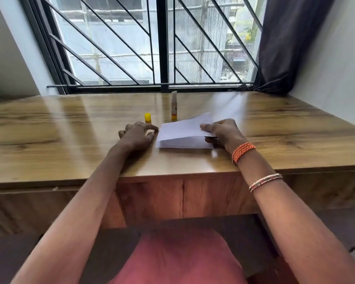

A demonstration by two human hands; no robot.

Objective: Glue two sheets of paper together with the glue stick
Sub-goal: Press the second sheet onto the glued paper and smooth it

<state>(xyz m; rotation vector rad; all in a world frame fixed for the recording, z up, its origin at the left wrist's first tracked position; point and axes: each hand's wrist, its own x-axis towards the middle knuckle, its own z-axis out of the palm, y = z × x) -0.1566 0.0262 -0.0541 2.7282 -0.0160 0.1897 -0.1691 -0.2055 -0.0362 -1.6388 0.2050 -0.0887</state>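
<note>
Wooden desk [70, 128]: right hand [221, 133] pinches seemingly two sheets [182, 132]; left hand [137, 134] empty.

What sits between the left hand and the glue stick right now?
Nothing visible. The left hand rests on the bare table; the uncapped glue stick stands upright beyond it, with the yellow cap off to its left, outside a straight reach.
</note>
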